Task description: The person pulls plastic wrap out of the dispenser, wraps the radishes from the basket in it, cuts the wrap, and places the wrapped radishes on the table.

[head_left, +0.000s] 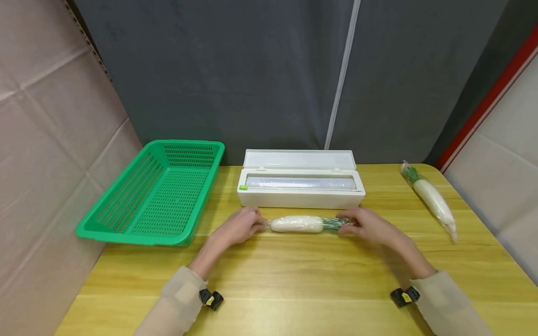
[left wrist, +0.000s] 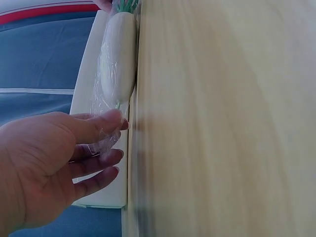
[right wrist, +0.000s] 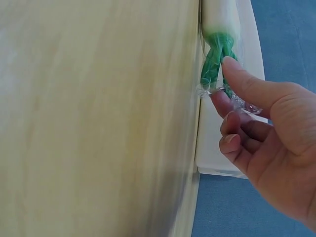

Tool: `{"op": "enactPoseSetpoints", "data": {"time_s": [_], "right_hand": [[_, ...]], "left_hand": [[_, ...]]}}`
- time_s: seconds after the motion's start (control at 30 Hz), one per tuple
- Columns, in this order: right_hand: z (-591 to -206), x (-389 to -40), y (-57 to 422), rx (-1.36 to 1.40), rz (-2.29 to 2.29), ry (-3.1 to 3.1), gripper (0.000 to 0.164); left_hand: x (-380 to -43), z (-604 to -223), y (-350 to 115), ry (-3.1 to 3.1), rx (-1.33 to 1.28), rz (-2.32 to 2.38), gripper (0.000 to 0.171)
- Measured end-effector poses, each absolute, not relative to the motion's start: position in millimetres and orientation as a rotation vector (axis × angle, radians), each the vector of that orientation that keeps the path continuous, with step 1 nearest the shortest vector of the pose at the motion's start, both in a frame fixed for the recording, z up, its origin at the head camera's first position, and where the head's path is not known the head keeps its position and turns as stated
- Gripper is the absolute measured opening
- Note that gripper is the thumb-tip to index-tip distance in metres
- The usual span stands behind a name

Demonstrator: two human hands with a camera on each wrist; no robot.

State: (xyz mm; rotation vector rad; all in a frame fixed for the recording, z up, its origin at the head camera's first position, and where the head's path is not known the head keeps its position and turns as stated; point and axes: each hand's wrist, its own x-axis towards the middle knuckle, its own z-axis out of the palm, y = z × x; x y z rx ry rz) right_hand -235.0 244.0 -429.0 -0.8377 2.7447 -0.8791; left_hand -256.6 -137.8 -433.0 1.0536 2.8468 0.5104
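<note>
A white radish [head_left: 297, 224] with green leaf stubs, wrapped in clear cling film, lies crosswise between the two hands in front of the white box. My left hand [head_left: 243, 225] pinches the gathered film at the root end; in the left wrist view the thumb and index finger hold the film [left wrist: 106, 140]. At the leafy end, my right hand [head_left: 367, 227] pinches the film between thumb and forefinger, beside the green stalks [right wrist: 212, 64]. Just behind the radish stands the white cling film box [head_left: 300, 200], its lid up and a film roll [head_left: 300, 183] inside.
On the left stands a green plastic basket [head_left: 193, 228] with slotted walls. A second wrapped radish [head_left: 435, 203] lies at the right of the wooden table [head_left: 302, 289]. A grey curtain [head_left: 235, 79] hangs behind the table.
</note>
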Motion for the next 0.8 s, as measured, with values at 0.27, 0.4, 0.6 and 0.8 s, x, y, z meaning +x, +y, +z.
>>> {"op": "enactPoseSetpoints", "data": {"time_s": [0.27,0.4,0.6,0.8], "right_hand": [[-427,-231,245,-0.866,-0.93,2.824,0.03],[-424,-227,245,-0.853,-0.992,2.812,0.028],[-420,-224,246,-0.749,-1.167,2.712,0.029],[-416,-225,246,-0.726,-1.44,2.63,0.036]], "left_hand": [[-254,-430,-140,2.874,1.043,0.562,0.016],[-253,-426,-141,2.878,1.072,0.624,0.012],[-252,-420,-142,2.854,1.101,0.703,0.017],[-249,-415,-143,2.82,1.094,0.787,0.018]]}}
